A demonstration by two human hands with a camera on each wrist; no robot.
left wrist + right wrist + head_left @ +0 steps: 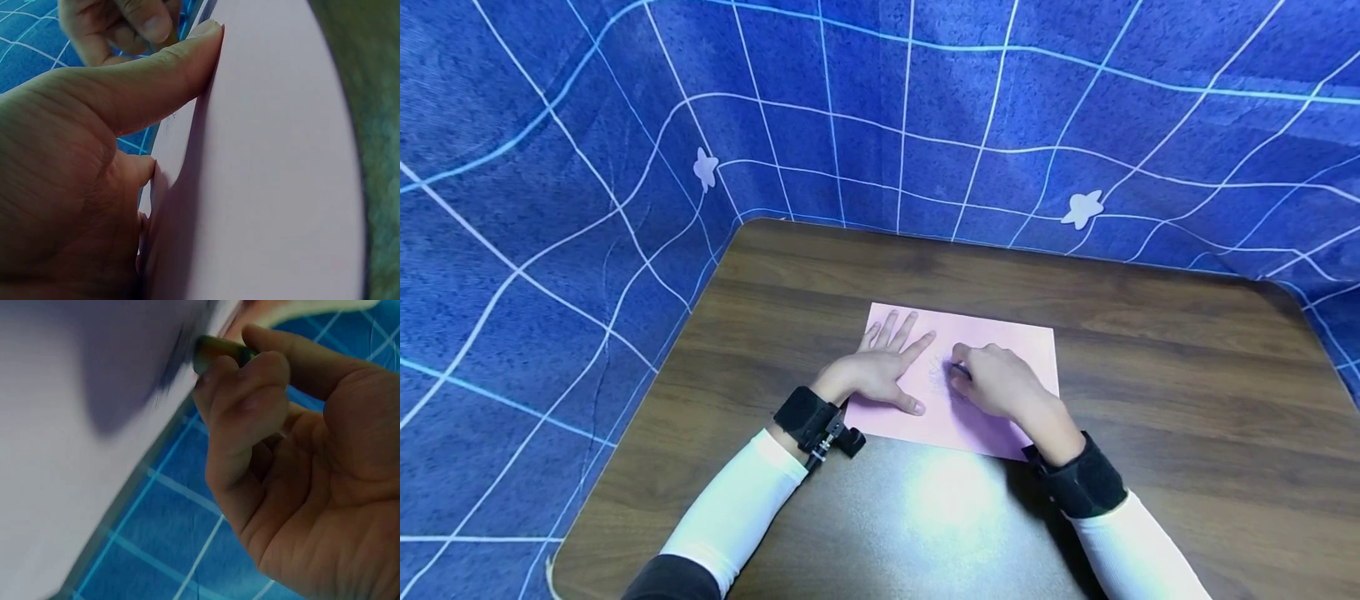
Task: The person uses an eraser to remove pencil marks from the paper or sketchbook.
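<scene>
Fingers [247, 397] of the right hand [1000, 379] are curled in and pinch a short dark stub [212, 350], crayon-like, with almost no gap left around it. The left hand [880, 372] lies spread, fingers and thumb fanned out and holding nothing, on the left part of a pink sheet [1030, 343].

The stub sits over the middle of that sheet, just beside a faint patch of dark marks [936, 371]. In the head view its long axis slants from upper left to lower right; the right wrist view shows one end facing the paper, though whether it touches I cannot tell. The sheet itself lies lengthwise across, dropping slightly toward the right.

Marking the sheet seems to be the step in hand; carrying on would call for the same pinch and a steady left hand bracing the paper.

Beneath is a brown wood-grain worktop [1187, 358], and beyond it hangs blue cloth [865, 100] with pale wavy lines and two white star shapes [1082, 208].
</scene>
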